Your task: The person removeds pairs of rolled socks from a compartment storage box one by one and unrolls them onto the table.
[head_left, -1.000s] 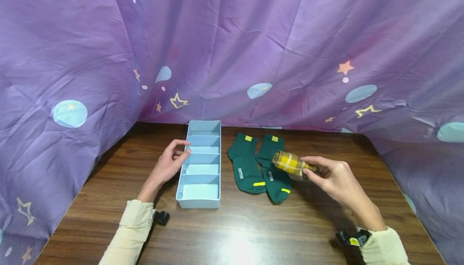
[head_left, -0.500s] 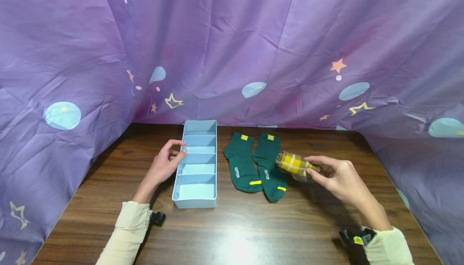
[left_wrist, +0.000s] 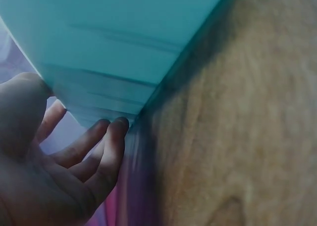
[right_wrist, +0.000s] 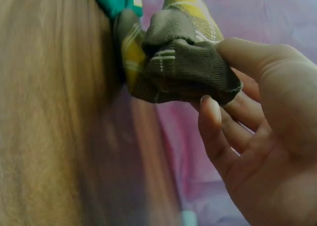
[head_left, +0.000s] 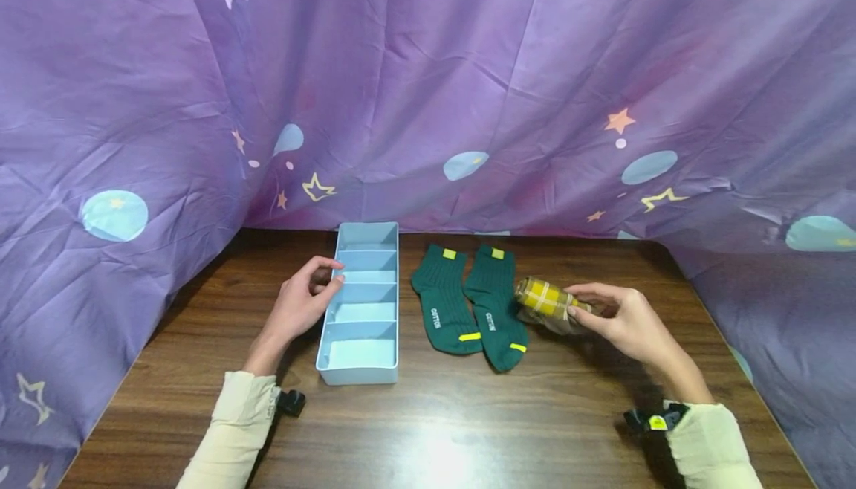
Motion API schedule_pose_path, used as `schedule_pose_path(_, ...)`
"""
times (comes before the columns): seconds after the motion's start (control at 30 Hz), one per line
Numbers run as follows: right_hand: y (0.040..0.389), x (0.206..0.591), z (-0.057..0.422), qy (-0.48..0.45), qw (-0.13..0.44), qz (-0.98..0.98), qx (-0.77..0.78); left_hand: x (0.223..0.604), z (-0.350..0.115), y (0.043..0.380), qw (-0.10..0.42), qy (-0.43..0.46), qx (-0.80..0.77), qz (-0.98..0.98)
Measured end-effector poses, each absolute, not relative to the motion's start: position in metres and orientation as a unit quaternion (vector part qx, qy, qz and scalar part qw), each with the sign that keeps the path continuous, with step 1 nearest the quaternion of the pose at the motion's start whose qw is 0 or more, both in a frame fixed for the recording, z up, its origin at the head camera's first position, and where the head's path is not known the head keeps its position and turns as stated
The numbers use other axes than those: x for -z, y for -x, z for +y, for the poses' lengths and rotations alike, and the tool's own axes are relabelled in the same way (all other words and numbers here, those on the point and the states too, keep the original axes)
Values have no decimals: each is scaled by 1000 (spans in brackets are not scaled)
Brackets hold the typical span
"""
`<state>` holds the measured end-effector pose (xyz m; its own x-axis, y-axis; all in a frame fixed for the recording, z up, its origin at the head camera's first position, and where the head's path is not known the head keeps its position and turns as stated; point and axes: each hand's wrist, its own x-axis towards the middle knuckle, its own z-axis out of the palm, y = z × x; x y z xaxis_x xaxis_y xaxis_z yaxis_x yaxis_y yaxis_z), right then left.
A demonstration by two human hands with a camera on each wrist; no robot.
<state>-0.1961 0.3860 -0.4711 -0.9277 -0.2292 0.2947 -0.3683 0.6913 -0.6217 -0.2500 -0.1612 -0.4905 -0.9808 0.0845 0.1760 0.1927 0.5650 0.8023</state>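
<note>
My right hand [head_left: 625, 322] pinches a rolled yellow-and-brown plaid sock [head_left: 545, 297] by its right end, between thumb and fingers. In the right wrist view, a brown ribbed part of the sock [right_wrist: 183, 70] lies at my fingertips, and a loose fold hangs toward the tabletop. Two green socks [head_left: 444, 303] lie flat side by side, left of the plaid sock. My left hand [head_left: 301, 303] touches the left wall of a long light-blue divided box [head_left: 361, 375], thumb and forefinger at its rim. Its fingers are loosely bent against the box wall [left_wrist: 114, 42] in the left wrist view.
The box has several compartments in a row and stands on a brown wooden table [head_left: 468, 407]. A purple curtain [head_left: 401, 102] with stars and planets hangs behind and along both sides of the table.
The plaid sock has tipped and its loose fold shows more below the roll. My right hand has shifted only slightly. The left hand stays at the box; the whole head view has drifted a little.
</note>
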Motion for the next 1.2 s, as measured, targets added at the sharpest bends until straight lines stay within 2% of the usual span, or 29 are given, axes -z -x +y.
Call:
schedule_pose_path(0.2,210,487,394,-142,70,-915,-370,488,-161,249,66,102,433,-893)
schedule_pose_path(0.37,215,487,394,-143,60,-915,-372,477,-154,245,102,117,391,-907)
schedule_pose_path(0.53,218,487,395,-153,69,-912,-375,444,-131,226,149,119,347,-918)
schedule_pose_path(0.63,220,488,395,-165,93,-911,-366,421,-106,208,154,157,338,-915)
schedule_pose_path(0.77,220,487,392,-180,107,-918,-336,402,-67,179,130,241,330,-903)
schedule_pose_path(0.9,220,482,384,-175,103,-932,-299,401,-28,161,89,324,310,-889)
schedule_pose_path(1.2,220,477,373,-176,83,-951,-240,436,50,173,-21,404,221,-887)
